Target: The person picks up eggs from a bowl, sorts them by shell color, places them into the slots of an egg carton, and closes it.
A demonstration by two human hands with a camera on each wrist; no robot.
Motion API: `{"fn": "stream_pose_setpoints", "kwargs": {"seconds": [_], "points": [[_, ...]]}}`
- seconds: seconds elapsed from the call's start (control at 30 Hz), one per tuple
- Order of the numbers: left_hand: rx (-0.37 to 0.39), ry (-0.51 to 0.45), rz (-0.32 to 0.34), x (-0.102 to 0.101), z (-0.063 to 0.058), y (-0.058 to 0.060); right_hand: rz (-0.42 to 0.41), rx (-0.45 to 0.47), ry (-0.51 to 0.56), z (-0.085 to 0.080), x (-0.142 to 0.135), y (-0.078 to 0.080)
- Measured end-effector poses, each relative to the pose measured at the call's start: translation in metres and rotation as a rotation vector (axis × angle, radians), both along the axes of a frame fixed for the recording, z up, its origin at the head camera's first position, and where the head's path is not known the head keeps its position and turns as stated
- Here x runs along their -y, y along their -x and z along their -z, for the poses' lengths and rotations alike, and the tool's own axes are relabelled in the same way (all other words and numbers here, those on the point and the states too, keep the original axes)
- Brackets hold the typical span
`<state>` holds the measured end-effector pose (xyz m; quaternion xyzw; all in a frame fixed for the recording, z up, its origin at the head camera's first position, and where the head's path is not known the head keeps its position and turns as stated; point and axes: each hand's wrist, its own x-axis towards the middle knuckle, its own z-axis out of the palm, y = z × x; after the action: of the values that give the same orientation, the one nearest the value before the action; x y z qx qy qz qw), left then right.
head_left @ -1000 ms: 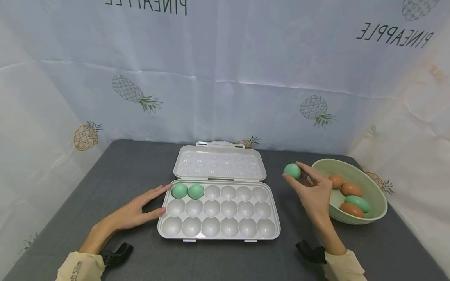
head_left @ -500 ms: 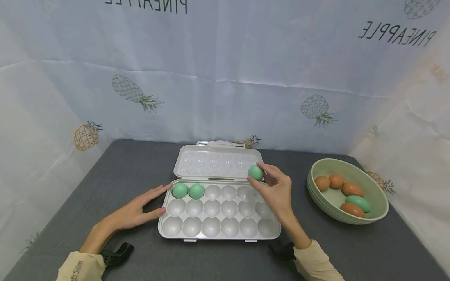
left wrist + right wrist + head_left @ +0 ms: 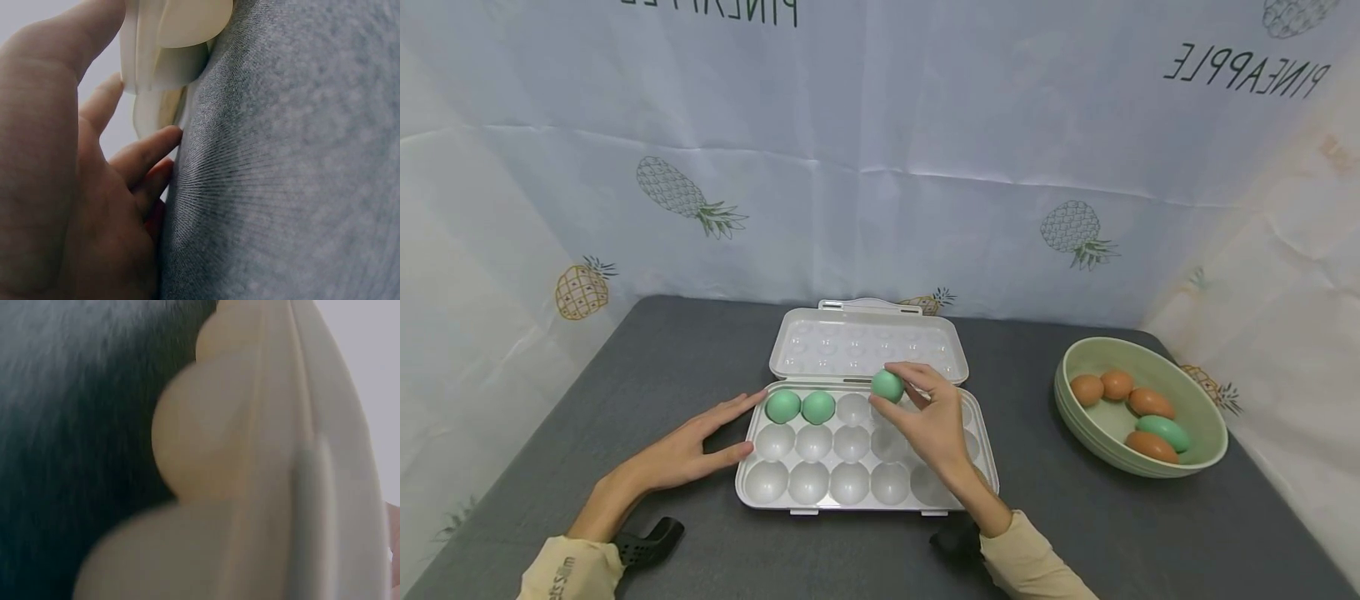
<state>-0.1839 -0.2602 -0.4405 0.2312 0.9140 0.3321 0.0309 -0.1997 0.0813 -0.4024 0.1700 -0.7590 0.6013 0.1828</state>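
A white egg tray with rows of round cups lies on the table, its lid folded back behind it. Two green eggs fill the first two cups of the back row at the left. My right hand pinches another green egg between thumb and fingers above the back row, right of the middle. With thumb and fingers spread, my left hand touches the tray's left edge. The left wrist view shows that left hand beside the tray's side. In the right wrist view the tray's underside fills much of the frame.
At the right stands a pale green bowl, seemingly stacked in another. It holds several brown eggs and one green egg. A pineapple-print curtain hangs behind the dark grey table.
My right hand has carried the green egg leftward from beside the bowl to over the tray's back row. The left hand has stayed at the tray's edge.
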Motion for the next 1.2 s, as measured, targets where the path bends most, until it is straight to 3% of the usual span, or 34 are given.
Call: {"fn": "stream_pose_setpoints", "kwargs": {"seconds": [0.5, 0.97, 1.2], "points": [[-0.006, 0.0, 0.008, 0.001, 0.003, 0.001, -0.097, 0.02, 0.047, 0.017, 0.036, -0.002], [-0.003, 0.005, 0.007, 0.0, 0.002, 0.001, -0.086, 0.096, -0.023, 0.025, 0.04, 0.003], [0.006, 0.012, 0.003, 0.001, 0.002, 0.001, -0.078, 0.089, -0.074, 0.028, 0.037, 0.005]]}}
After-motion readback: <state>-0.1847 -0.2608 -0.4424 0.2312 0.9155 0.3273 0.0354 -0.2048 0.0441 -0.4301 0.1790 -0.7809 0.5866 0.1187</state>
